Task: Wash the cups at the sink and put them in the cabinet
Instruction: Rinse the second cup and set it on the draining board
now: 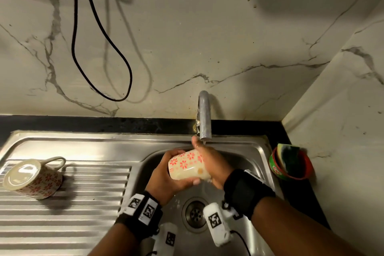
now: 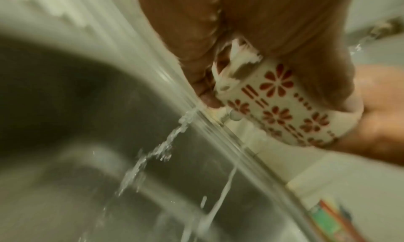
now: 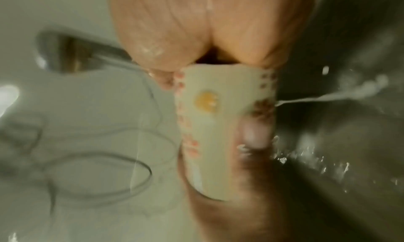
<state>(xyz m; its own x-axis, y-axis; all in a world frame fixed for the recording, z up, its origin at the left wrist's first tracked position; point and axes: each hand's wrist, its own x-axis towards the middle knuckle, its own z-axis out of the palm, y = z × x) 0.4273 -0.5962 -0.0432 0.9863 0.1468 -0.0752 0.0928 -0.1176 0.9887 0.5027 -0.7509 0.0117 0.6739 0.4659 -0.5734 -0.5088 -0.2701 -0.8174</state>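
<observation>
A cream cup with red flowers (image 1: 185, 165) lies on its side over the sink basin, just below the faucet (image 1: 204, 118). My left hand (image 1: 164, 178) grips its base end, thumb across the wall. My right hand (image 1: 209, 162) wraps the other end; whether its fingers go inside is hidden. In the left wrist view the cup (image 2: 282, 111) is wet and water (image 2: 153, 152) runs off it. The right wrist view shows the cup (image 3: 218, 124) under my right hand (image 3: 196, 29). A second flowered cup (image 1: 33, 178) stands upside down on the drainboard at the left.
The steel sink (image 1: 266, 151) has its drain (image 1: 195, 214) below my hands. A red and green tub holding a sponge (image 1: 291, 164) sits on the black counter at the right. A black cable (image 1: 99, 48) hangs on the marble wall. The ribbed drainboard (image 1: 83, 203) spreads left.
</observation>
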